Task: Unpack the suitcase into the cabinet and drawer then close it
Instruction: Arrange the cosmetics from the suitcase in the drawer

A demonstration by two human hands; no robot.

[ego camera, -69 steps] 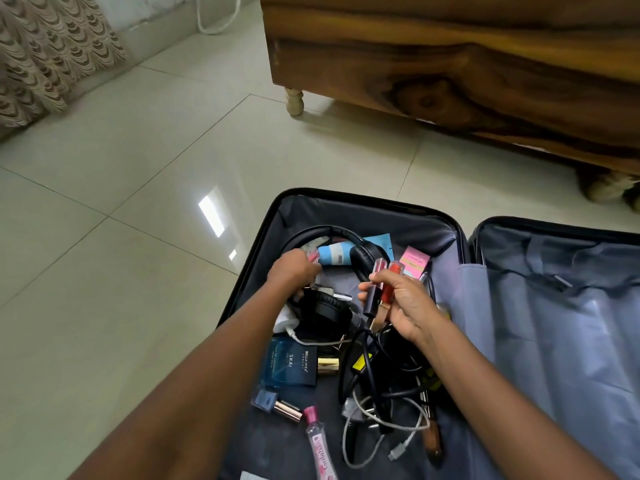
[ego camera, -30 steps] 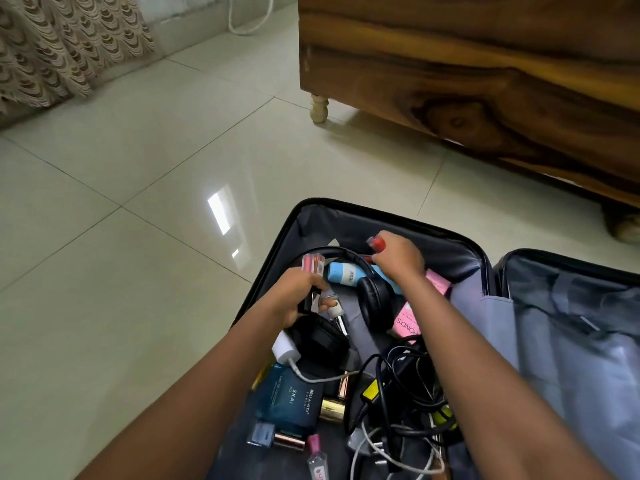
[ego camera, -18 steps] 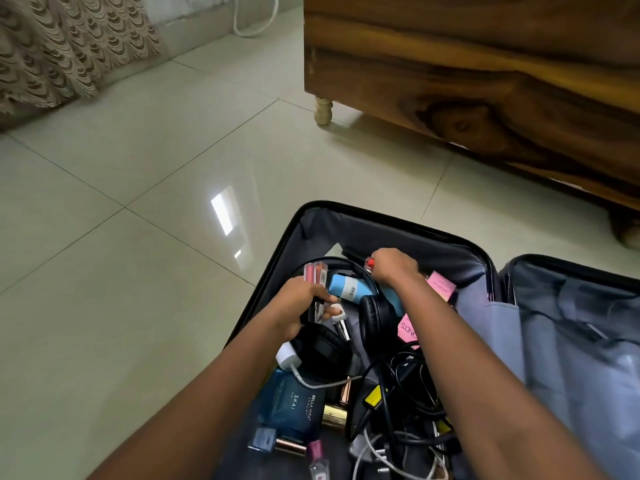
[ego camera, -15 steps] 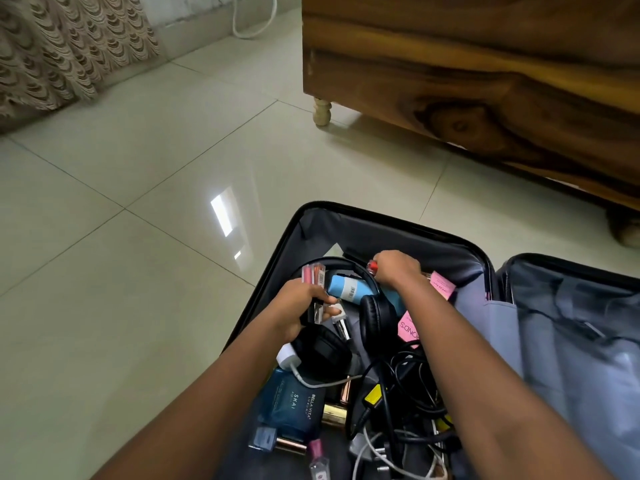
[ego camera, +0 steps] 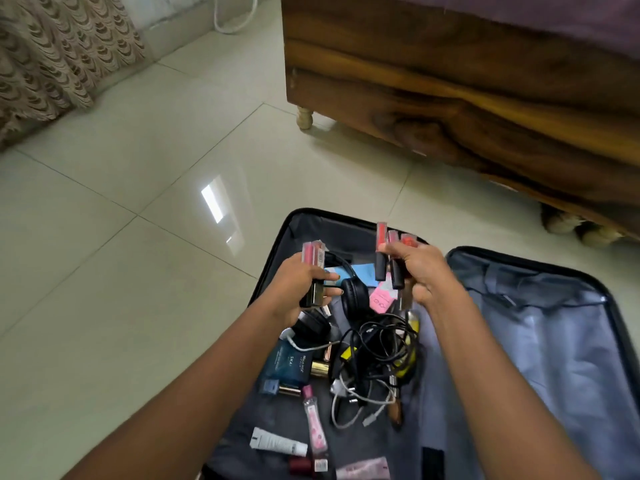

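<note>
The left grip (ego camera: 302, 289) is clasping two pink lip gloss tubes (ego camera: 312, 252), fingers curled round their dark caps, just above the open suitcase (ego camera: 332, 226). Below and between the grips, black headphones (ego camera: 354, 296) and tangled cables (ego camera: 377, 341) are lying. The right grip (ego camera: 426, 271) is pinching three red lip gloss tubes (ego camera: 381, 237). The tubes are probably handling light, rigid and slippery, so holding them mid-barrel is likely suiting them best.

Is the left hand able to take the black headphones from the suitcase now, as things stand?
Probably not yet. The headphones lie largely uncovered near the left hand, so the way is free, but its fingers grip lip gloss tubes.
</note>
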